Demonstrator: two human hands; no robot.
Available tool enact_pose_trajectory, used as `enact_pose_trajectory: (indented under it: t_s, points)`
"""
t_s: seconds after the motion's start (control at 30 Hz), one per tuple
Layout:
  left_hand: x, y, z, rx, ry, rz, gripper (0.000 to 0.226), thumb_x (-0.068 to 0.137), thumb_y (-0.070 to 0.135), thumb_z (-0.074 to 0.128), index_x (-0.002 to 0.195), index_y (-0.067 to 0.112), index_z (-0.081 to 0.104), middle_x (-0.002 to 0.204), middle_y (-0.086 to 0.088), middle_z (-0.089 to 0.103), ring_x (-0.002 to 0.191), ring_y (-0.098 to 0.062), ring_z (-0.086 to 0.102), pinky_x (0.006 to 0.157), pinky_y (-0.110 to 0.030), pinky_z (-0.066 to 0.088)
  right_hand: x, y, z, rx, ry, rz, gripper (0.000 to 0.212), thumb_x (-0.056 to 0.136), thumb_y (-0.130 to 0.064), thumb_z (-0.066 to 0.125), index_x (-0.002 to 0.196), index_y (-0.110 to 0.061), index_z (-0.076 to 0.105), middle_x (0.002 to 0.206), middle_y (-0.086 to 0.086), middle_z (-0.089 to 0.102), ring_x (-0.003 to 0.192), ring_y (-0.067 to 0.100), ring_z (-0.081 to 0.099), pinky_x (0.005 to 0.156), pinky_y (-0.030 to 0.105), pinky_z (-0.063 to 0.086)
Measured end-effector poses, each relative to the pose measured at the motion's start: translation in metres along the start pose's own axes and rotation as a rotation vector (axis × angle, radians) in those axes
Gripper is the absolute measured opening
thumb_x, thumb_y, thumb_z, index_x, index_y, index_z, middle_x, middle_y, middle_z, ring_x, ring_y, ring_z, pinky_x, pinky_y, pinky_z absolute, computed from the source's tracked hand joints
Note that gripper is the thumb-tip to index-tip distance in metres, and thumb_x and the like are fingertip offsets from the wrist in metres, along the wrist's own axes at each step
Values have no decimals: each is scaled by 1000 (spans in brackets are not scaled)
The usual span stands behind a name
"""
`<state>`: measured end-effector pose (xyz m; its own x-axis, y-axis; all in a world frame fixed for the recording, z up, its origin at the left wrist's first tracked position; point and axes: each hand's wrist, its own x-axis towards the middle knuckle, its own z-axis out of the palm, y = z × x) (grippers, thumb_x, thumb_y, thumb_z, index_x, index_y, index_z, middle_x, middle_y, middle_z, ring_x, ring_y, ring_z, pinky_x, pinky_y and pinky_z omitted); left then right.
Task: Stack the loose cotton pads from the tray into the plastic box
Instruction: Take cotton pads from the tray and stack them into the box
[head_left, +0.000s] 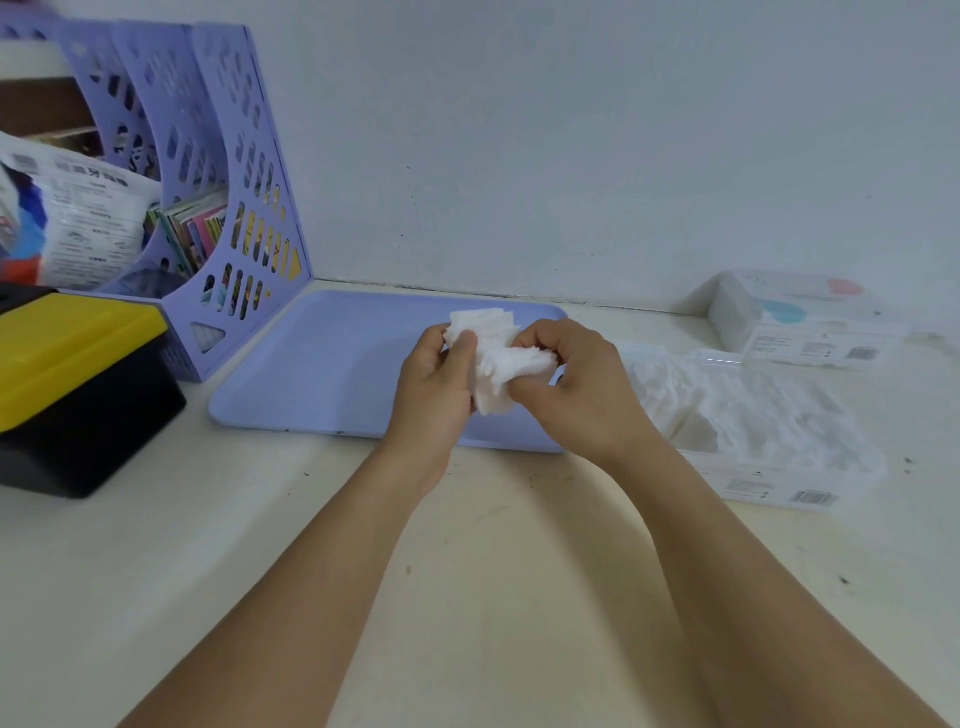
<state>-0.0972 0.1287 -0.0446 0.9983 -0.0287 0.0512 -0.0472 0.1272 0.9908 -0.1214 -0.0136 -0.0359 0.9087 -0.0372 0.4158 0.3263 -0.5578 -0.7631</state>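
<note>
A bunch of white cotton pads (496, 358) is held between both hands above the right part of the lilac tray (317, 374). My left hand (436, 379) grips the bunch from the left, thumb on top. From the right, my right hand (576, 384) pinches the fanned edges of the pads. The clear plastic box (748, 415) lies just right of the tray and holds several white pads, packed in rows. The tray's visible surface is bare.
A lilac magazine rack (208, 197) with booklets stands at the back left against the wall. A black and yellow case (72, 384) sits left of the tray. The box's clear lid (810, 322) rests at the back right.
</note>
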Motion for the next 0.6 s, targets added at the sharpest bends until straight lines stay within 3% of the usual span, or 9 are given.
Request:
enact_pose_trajectory:
  t_s: [0.13, 0.3, 0.47, 0.6]
  points:
    - [-1, -1, 1, 168, 28, 154, 23, 95, 42, 52, 107, 26, 63, 101, -2, 72, 98, -26, 69, 88, -53, 57, 0, 0, -1, -13, 14, 59, 5, 77, -5, 66, 77, -9, 63, 63, -7, 57, 55, 7, 45, 52, 17, 35]
    - [1, -8, 0, 420, 37, 376, 18, 105, 26, 50, 116, 17, 61, 88, 7, 66, 76, -9, 59, 68, -27, 46, 1, -1, -4, -52, 22, 78, 5, 74, -5, 66, 75, -8, 62, 56, -9, 50, 49, 7, 42, 49, 15, 31]
    - [2, -10, 1, 433, 24, 385, 18, 105, 27, 51, 112, 16, 63, 90, -6, 68, 81, -22, 62, 70, -38, 48, 0, -2, -3, -121, 46, 32, 10, 73, -5, 70, 78, -10, 63, 60, -8, 53, 54, 8, 45, 50, 15, 35]
    - [0, -9, 3, 353, -21, 307, 25, 101, 34, 51, 109, 14, 64, 95, -14, 69, 90, -35, 64, 77, -47, 53, 0, 0, -3, -110, 54, -15, 31, 71, -6, 69, 97, -19, 58, 85, -2, 62, 69, 12, 55, 59, 25, 45]
